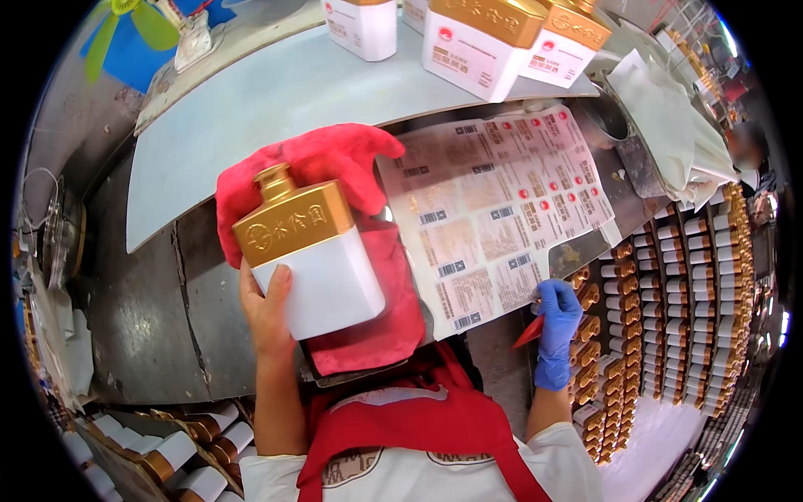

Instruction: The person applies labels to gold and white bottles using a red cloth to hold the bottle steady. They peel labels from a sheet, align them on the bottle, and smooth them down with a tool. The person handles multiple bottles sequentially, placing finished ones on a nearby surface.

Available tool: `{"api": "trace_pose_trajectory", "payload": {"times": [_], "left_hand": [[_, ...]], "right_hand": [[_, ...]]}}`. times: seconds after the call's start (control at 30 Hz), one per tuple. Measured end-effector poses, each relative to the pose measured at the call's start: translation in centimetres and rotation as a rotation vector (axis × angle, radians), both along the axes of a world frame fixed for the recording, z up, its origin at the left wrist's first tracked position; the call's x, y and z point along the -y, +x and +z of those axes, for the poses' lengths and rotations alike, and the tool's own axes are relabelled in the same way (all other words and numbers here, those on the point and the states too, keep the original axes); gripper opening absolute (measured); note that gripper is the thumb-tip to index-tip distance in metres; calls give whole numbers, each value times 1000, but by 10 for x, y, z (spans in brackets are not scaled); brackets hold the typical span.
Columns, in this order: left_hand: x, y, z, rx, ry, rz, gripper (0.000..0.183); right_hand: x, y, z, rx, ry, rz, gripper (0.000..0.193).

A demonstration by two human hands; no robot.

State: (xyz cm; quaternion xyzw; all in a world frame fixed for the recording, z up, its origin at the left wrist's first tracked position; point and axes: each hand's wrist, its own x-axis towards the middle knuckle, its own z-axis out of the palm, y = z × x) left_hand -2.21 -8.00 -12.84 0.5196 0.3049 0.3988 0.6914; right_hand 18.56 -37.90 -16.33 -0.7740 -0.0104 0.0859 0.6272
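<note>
Left hand [269, 309], bare: closed on a flat, rectangular white bottle with a gold embossed shoulder and short gold neck [322, 272]. The thumb lies on the white front face at its left side; the other fingers pass behind and are mostly hidden. The bottle is tilted, neck toward the upper left, in front of a bright red plush cloth [389, 322] on the dark grey metal bench [138, 309]. Contact between bottle and cloth cannot be determined.

Right hand [559, 325], in a blue glove: fingers drawn in, gap narrow, gripping a thin, pointed red tool [529, 331]. Fingertips sit at the lower right corner of a pale printed label sheet [481, 230]; whether they touch it cannot be told.
</note>
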Motion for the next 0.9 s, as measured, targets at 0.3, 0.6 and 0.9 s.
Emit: {"api": "trace_pose_trajectory", "payload": {"times": [0.3,0.6,0.9], "left_hand": [[0,3,5,28,-34,-1,50],[0,3,13,38,-69,-26,46],[-3,1,8,50,-12,-42,47]], "right_hand": [[16,-22,-37,-165,95,-89,23],[3,-32,-35,-2,-36,-214,15],[32,6,50,502,-657,25,13]]}}
